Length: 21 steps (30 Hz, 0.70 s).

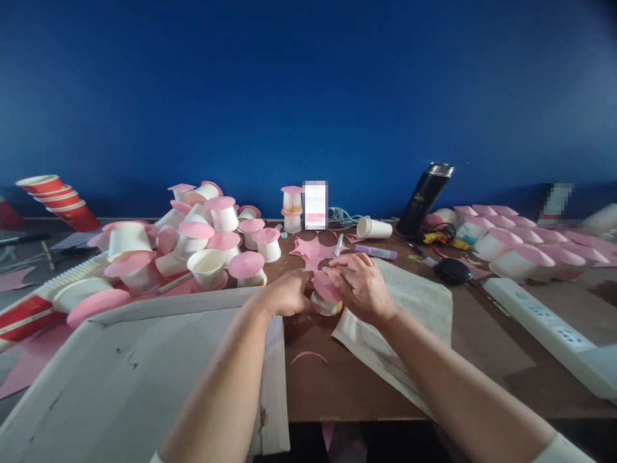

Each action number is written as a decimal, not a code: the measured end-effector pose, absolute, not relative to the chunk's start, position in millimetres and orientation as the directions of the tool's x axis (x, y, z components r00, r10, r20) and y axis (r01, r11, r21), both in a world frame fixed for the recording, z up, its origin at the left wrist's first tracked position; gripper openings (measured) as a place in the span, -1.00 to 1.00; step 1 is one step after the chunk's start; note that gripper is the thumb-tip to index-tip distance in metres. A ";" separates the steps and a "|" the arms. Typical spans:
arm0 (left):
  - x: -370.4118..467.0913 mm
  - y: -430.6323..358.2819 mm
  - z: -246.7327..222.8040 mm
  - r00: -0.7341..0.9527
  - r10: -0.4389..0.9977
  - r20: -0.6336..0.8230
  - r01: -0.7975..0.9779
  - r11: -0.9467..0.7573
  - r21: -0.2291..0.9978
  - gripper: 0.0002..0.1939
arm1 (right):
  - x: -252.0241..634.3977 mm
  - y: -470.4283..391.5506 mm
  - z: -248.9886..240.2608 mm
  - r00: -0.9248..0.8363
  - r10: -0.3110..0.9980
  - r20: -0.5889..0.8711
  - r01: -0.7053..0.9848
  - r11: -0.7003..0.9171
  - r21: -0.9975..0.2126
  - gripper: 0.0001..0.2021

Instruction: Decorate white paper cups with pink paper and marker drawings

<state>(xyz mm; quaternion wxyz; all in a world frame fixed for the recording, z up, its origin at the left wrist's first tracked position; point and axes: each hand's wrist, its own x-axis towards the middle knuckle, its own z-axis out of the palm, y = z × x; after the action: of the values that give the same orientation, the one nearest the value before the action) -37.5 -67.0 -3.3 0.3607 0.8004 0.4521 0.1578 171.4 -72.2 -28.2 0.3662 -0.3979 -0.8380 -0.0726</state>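
Between my hands stands a small white paper cup (328, 306) with a yellowish pattern low on its side. A pink paper disc (326, 287) lies on its top, slightly tilted. My left hand (292, 292) is closed around the cup's left side. From the right, my right hand (362, 287) bends its fingers over the disc's edge and grips it; the fingertips are partly hidden. Just beyond lie pink paper scraps (313, 249) with cut-out curves. A thin pink paper strip (309, 355) rests on the brown table (313, 399) nearer to me.
A large cardboard piece (183, 360) covers the left front. Several disc-topped cups (193, 238) crowd the left, more (520, 238) the right. A printed sheet (419, 296), purple glue stick (376, 251), black flask (425, 199), round black case (452, 271) and power strip (544, 328) lie rightward.
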 end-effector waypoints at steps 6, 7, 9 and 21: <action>-31.4 -60.2 -13.3 0.532 0.838 -0.120 0.578 -0.256 0.775 -0.72 | 173.1 -71.9 -29.5 -0.437 0.610 0.662 0.708 0.687 -0.166 -0.67; -31.3 -58.8 -15.7 0.518 0.848 -0.109 0.589 -0.262 0.765 -0.71 | 172.8 -72.5 -29.1 -0.453 0.597 0.662 0.694 0.703 -0.158 -0.65; -32.2 -56.3 -20.1 0.518 0.853 -0.068 0.600 -0.306 0.739 -0.71 | 171.2 -74.3 -27.9 -0.500 0.572 0.650 0.665 0.734 -0.133 -0.61; -28.3 -52.5 -31.1 0.616 0.774 0.145 0.487 -0.519 0.702 -0.66 | 162.3 -80.8 -25.1 -0.619 0.574 0.536 0.610 0.781 -0.132 -0.51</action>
<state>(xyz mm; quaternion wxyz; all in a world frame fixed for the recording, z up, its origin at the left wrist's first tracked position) -28.3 -52.5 -31.1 0.3159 0.8415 0.3748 0.2270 162.3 -80.8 -25.1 0.2865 -0.3291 -0.8993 -0.0312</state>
